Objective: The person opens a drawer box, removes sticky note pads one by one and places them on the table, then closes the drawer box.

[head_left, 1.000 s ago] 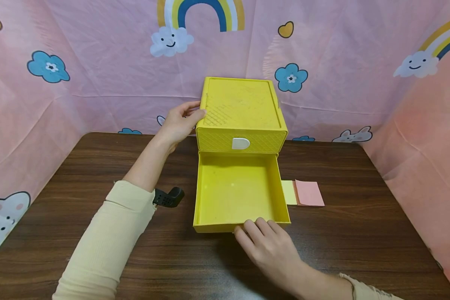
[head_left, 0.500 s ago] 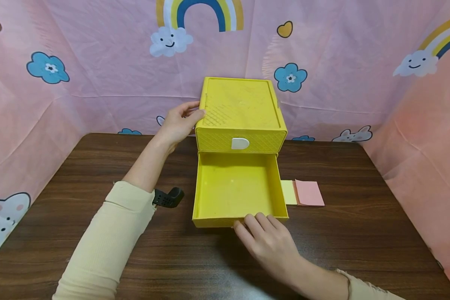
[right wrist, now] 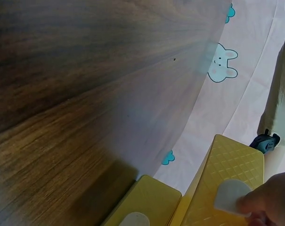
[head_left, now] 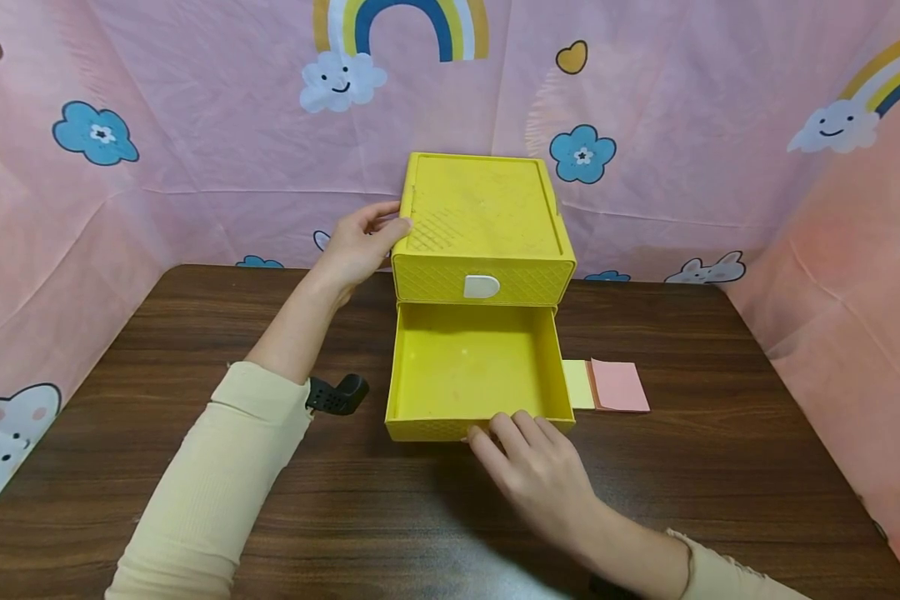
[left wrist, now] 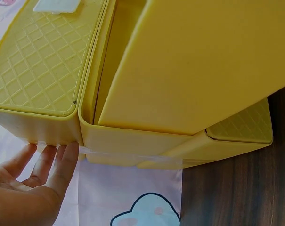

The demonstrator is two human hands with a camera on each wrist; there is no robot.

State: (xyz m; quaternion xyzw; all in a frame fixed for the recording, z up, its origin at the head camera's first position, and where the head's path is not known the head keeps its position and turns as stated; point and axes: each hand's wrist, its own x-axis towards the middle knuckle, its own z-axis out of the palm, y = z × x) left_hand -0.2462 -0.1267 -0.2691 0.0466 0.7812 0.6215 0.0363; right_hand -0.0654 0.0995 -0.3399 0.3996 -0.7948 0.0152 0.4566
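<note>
A yellow drawer box (head_left: 487,204) stands at the back of the table in the head view. Its top drawer is closed, while the drawer (head_left: 420,430) below sticks far out with nothing inside. My right hand (head_left: 540,479) holds that drawer's front, fingers curled over the rim. In the right wrist view, the thumb (right wrist: 257,201) presses on its white handle (right wrist: 231,194). My left hand (head_left: 360,247) steadies the box at its upper left side. Its fairly straight fingers (left wrist: 62,169) touch the side wall in the left wrist view.
Beside the pulled-out drawer, on the right, lie a pale yellow sticky-note pad (head_left: 578,385) and a pink one (head_left: 621,387). A closed lower drawer (left wrist: 243,123) sits near the wooden table (head_left: 720,467). Patterned pink cloth (head_left: 667,108) hangs behind the table.
The drawer has slid partway inward, toward the box, with my right hand moving forward on its front. My left hand and the box stay in place.
</note>
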